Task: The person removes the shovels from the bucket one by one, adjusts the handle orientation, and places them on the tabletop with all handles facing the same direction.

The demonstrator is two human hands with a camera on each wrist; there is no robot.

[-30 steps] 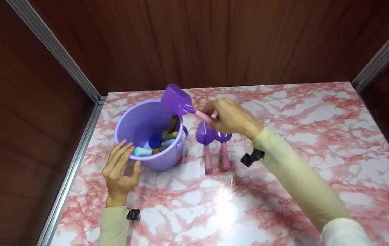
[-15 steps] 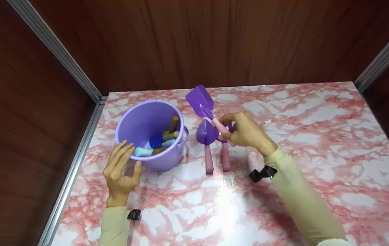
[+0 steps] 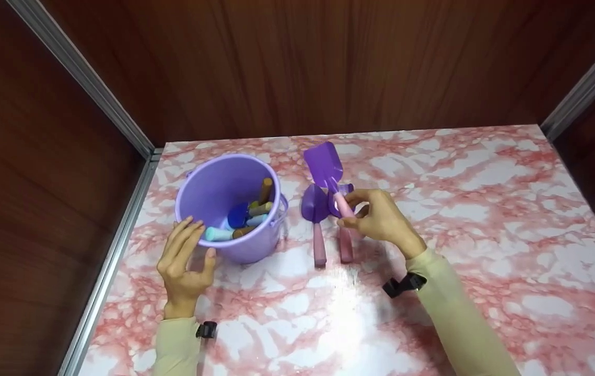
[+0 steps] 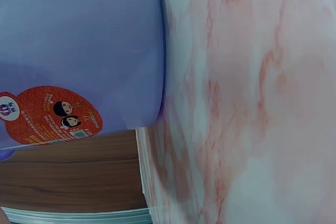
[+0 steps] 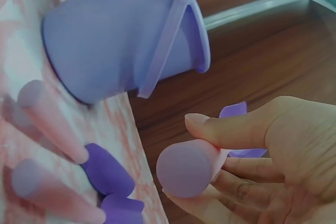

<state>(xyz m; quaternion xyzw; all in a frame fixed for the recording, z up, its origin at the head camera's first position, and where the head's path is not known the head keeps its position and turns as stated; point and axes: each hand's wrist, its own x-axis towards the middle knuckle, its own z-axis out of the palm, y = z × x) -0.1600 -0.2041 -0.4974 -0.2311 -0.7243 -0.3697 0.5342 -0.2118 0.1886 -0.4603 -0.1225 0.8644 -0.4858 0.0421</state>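
My right hand (image 3: pixel 381 219) pinches the pink handle of a toy shovel (image 3: pixel 324 164) with a flat purple blade. The shovel is held above the table, overlapping a second purple tool in the head view. Under and beside it lie a purple toy trowel (image 3: pixel 315 203) and a purple tool with a slotted-looking head (image 3: pixel 348 190), both with pink handles. A purple bucket (image 3: pixel 250 250) stands at left, holding several tools with coloured handles. My left hand (image 3: pixel 185 266) rests against its near rim, fingers spread and fairly straight. The right wrist view shows the shovel's handle end (image 5: pixel 184 169) between thumb and fingers.
The pink-and-white marbled table (image 3: pixel 485 209) extends to the right. Dark wood panels (image 3: pixel 328 62) with metal edge strips stand behind and on both sides. The bucket's handle (image 5: pixel 165 45) hangs down on its right side. A red label (image 4: pixel 55 116) is stuck on the bucket.
My right hand has carried the shovel from over the bucket's rim rightward and toward me, above the two tools on the table. The left hand has stayed at the bucket.
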